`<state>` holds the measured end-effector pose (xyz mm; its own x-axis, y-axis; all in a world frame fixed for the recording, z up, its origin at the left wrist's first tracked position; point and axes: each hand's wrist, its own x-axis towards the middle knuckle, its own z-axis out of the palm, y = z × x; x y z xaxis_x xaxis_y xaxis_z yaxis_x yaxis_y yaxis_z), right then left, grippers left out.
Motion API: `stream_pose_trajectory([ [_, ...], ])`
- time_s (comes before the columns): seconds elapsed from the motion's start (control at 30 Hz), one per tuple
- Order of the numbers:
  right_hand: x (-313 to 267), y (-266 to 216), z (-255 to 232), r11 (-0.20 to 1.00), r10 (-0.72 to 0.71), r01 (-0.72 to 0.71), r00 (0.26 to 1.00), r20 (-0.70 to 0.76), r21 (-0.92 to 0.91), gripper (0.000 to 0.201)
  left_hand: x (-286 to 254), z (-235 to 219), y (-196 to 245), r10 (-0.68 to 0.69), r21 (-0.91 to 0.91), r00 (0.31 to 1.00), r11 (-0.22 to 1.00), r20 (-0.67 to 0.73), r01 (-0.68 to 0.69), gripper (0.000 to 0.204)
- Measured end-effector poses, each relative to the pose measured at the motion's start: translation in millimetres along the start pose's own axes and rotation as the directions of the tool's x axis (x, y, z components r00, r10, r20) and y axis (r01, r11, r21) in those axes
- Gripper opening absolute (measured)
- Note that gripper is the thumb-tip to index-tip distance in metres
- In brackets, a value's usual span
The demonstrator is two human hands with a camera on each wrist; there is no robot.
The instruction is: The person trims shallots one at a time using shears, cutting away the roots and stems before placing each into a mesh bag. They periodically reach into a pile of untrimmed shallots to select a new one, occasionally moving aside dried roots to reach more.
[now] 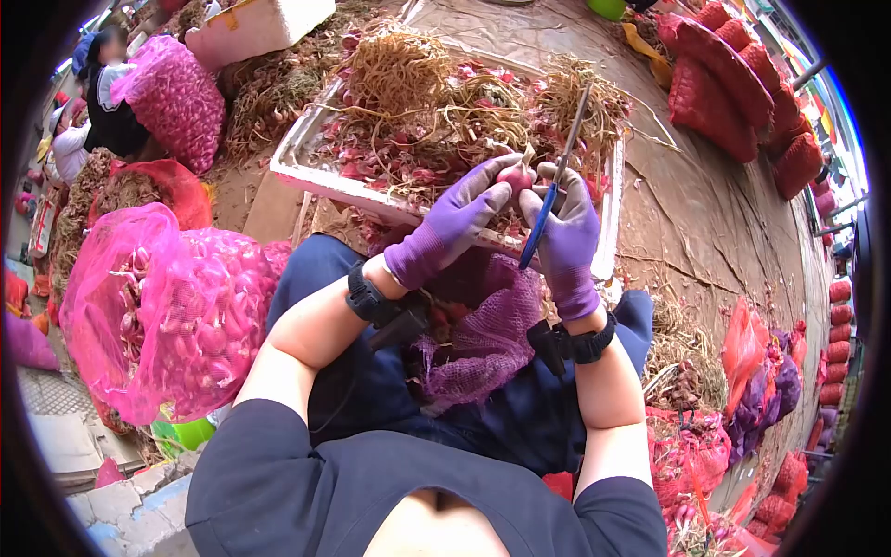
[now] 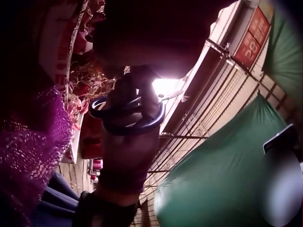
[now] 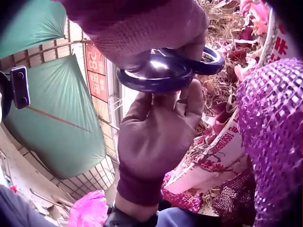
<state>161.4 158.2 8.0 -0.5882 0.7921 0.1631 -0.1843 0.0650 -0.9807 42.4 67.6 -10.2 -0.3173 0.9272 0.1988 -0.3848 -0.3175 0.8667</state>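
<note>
Over a white foam box (image 1: 348, 190), my gloved left hand (image 1: 455, 223) grips a small red onion (image 1: 516, 177) with its dry stem end pointing up. Close beside it, my gloved right hand (image 1: 569, 237) holds a pair of scissors (image 1: 542, 221) with blue handles, the long blades reaching up and away. Both wrist views show the scissors' dark blue finger loops (image 3: 154, 85) at the right hand's fingers. Dry stalks (image 1: 399, 70), loose skins and more onions fill the box. A purple mesh bag (image 1: 483, 339) lies between my knees, below the hands.
To my left stands a pink mesh sack (image 1: 176, 316) full of bulbs, with another sack (image 1: 176, 97) beyond it near a person. Red sacks (image 1: 719, 93) are piled at the far right. Orange and purple bags (image 1: 752, 371) and dry stalks lie by my right knee.
</note>
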Motion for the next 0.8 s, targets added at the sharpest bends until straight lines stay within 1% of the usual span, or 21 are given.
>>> stream_pose_trajectory([
  [0.03,1.1,-0.1,-1.9,1.000,0.018,-0.018,1.000,0.011,-0.012,0.034,0.2,-2.9,-0.4,0.015,0.094,1.000,0.995,-0.012,-0.014,0.046],
  [0.07,2.4,-0.1,-3.1,1.000,0.018,-0.018,1.000,0.008,-0.011,0.034,0.2,-7.7,0.6,-0.005,0.133,1.000,0.991,0.004,0.004,0.047],
  [0.1,3.2,0.2,-4.1,0.993,-0.013,0.015,1.000,0.017,-0.118,0.034,-1.0,-9.2,1.5,-0.008,0.135,1.000,0.991,0.005,0.007,0.047],
  [0.17,4.8,0.6,-6.0,0.941,-0.068,0.080,0.997,0.048,-0.330,0.034,-3.3,-10.6,3.0,0.034,0.267,0.999,0.963,-0.042,-0.022,0.042],
  [0.2,5.2,-0.1,-6.8,0.941,-0.066,0.078,0.997,0.047,-0.330,0.034,-3.8,-8.5,10.5,0.033,0.266,0.999,0.964,-0.042,-0.020,0.042],
  [0.27,5.0,-2.3,-7.1,0.996,0.059,-0.057,0.998,0.017,-0.062,0.034,-4.6,-1.3,29.6,-0.157,0.100,0.985,0.981,-0.074,0.164,0.038],
  [0.3,6.0,-2.9,-6.5,0.996,0.060,-0.059,0.998,0.016,-0.062,0.034,-4.4,-2.3,28.1,-0.158,0.099,0.985,0.981,-0.074,0.165,0.038],
  [0.37,8.4,-4.0,-4.9,0.997,0.012,-0.014,0.999,-0.033,-0.080,0.035,-3.1,-4.9,22.3,-0.156,0.018,0.983,0.987,-0.099,0.158,0.035],
  [0.4,8.1,-4.2,-3.2,1.000,-0.009,0.008,1.000,-0.014,-0.021,0.036,-2.8,-5.9,20.2,-0.154,0.016,0.983,0.987,-0.102,0.157,0.035],
  [0.47,7.8,-2.8,3.5,0.999,-0.032,0.032,0.999,-0.005,-0.019,0.037,-2.4,-6.9,17.0,-0.089,-0.012,0.996,0.996,-0.022,0.088,0.036],
  [0.5,7.2,-2.1,5.2,0.998,-0.055,0.055,0.998,-0.001,-0.015,0.038,-2.8,-6.8,16.3,-0.089,-0.013,0.996,0.996,-0.024,0.089,0.036],
  [0.53,7.1,-3.0,3.9,0.992,-0.072,0.072,0.997,0.002,-0.105,0.039,-3.1,-6.7,15.7,-0.066,0.027,0.997,0.997,-0.034,0.067,0.037],
  [0.57,7.6,-4.8,1.7,0.992,-0.069,0.069,0.998,0.002,-0.105,0.039,-3.6,-6.6,15.3,-0.044,0.067,0.998,0.997,-0.042,0.046,0.038],
  [0.6,8.5,-8.4,0.0,0.996,-0.043,0.044,0.999,0.009,-0.078,0.039,-4.5,-6.9,19.4,-0.098,0.049,0.995,0.994,-0.016,0.099,0.040],
  [0.63,9.3,-13.1,-0.4,0.999,-0.018,0.019,1.000,0.016,-0.050,0.038,-5.2,-8.8,20.7,-0.099,0.049,0.995,0.994,-0.018,0.100,0.040],
  [0.67,9.9,-20.0,-0.7,1.000,0.020,-0.020,1.000,0.004,-0.021,0.033,-5.3,-10.5,21.8,-0.133,0.011,0.991,0.991,0.005,0.133,0.041],
  [0.7,11.1,-18.0,-3.4,1.000,0.020,-0.020,1.000,0.002,-0.021,0.033,-4.6,-11.0,22.4,-0.167,-0.026,0.986,0.986,0.030,0.167,0.043],
  [0.73,13.6,-12.8,-9.1,0.991,0.020,-0.017,1.000,0.016,-0.130,0.031,-2.4,-9.9,22.2,-0.143,-0.079,0.990,0.987,0.006,0.143,0.041],
  [0.77,16.7,-5.8,-14.7,0.972,0.018,-0.010,0.999,0.030,-0.237,0.028,0.3,-13.7,19.8,-0.123,-0.186,0.991,0.976,-0.048,0.112,0.040],
  [0.8,19.2,7.9,-19.8,0.887,-0.070,0.068,0.997,0.011,-0.456,0.027,2.3,-19.0,19.8,-0.069,-0.206,0.996,0.977,-0.062,0.055,0.039],
])
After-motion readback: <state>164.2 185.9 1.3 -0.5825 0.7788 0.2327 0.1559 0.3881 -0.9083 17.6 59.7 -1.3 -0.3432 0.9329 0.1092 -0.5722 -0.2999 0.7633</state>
